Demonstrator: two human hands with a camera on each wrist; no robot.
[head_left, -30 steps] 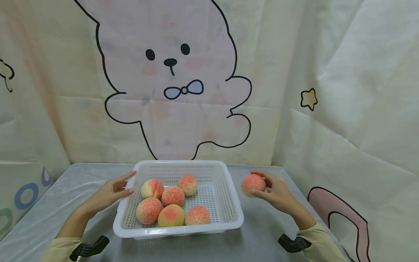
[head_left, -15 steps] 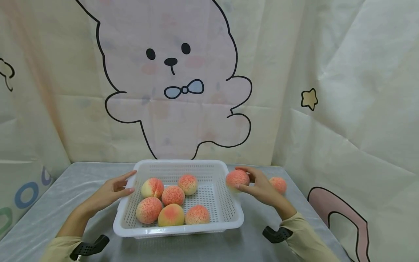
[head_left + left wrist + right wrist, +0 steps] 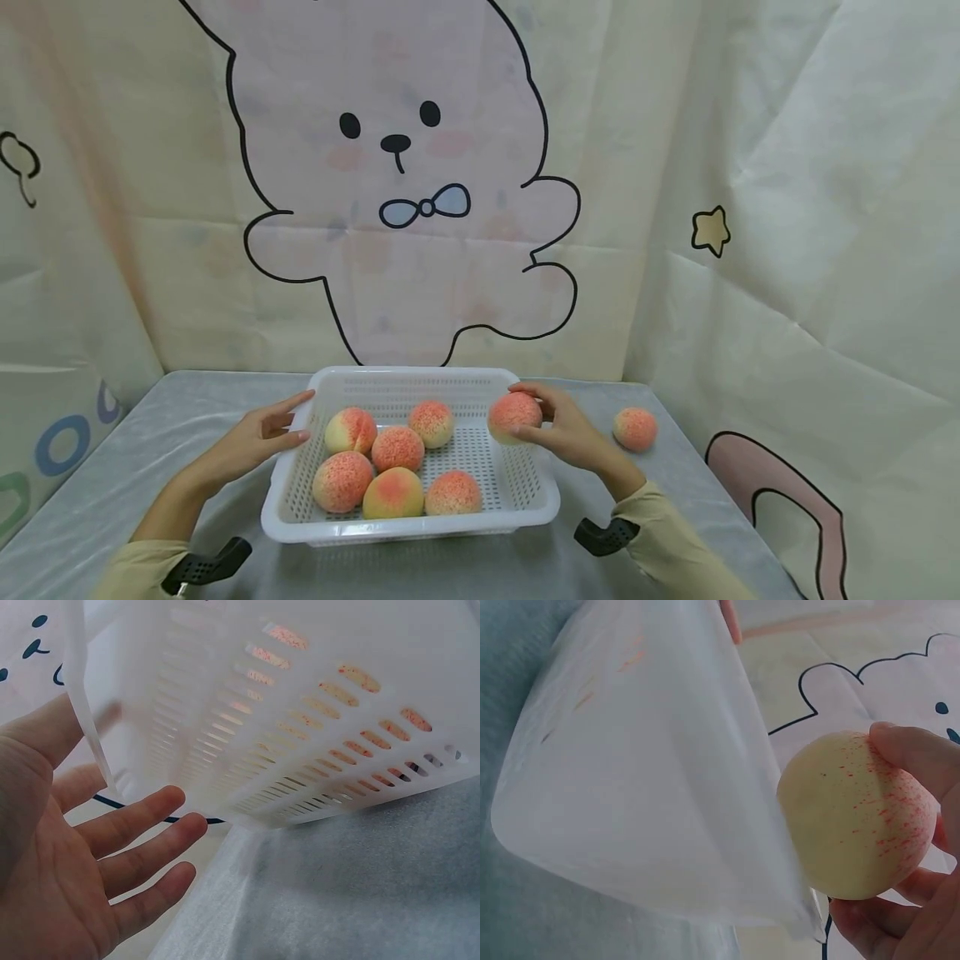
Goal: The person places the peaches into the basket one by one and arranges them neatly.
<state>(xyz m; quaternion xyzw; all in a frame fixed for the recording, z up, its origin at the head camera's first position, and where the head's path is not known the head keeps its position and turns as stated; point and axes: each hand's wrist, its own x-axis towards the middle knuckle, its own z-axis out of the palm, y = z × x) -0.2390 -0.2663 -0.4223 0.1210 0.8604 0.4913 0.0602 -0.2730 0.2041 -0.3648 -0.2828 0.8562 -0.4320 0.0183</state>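
Observation:
In the head view, a white plastic basket [image 3: 525, 492] with slotted walls stands on the table, several peaches inside it, among them a yellow-orange peach [image 3: 393, 493] at the front. My left hand [image 3: 251, 442] touches the basket's left rim; the left wrist view shows its fingers [image 3: 142, 866] spread and fairly straight beside the outer wall. My right hand [image 3: 573, 433] holds a speckled peach [image 3: 513, 417] between thumb and fingers above the basket's right side. In the right wrist view this peach [image 3: 847, 825] appears beside the basket's rim.
Another peach [image 3: 635, 429] lies on the grey table cloth [image 3: 600, 483] to the right of the basket. A cream curtain [image 3: 600, 167] with a cartoon bear hangs behind the table. Each wrist bears a black device.
My right hand has moved left with the peach, from over the table beside the basket to above its right side. The lone peach at right is now uncovered. My left hand has stayed put.

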